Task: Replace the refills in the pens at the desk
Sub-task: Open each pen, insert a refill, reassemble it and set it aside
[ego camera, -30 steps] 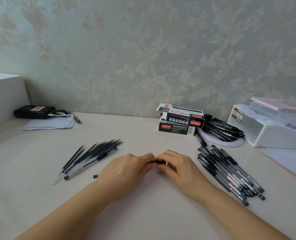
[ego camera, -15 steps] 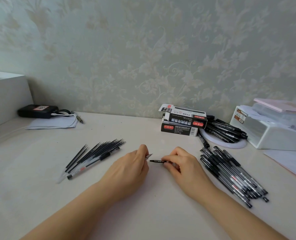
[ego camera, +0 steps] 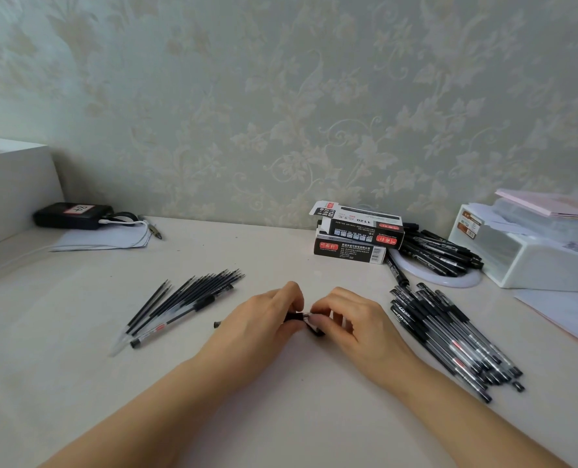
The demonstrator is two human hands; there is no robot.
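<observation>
Both hands meet mid-desk — left hand (ego camera: 264,319) and right hand (ego camera: 351,319) each pinch the same pen (ego camera: 303,317), fingers curled round it.

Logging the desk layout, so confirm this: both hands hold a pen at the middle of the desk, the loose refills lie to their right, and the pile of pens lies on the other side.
One error: the head view shows the loose refills to the left of the left hand and right hand, which do hold a pen at mid-desk. The pile of pens lies to their right.
</observation>
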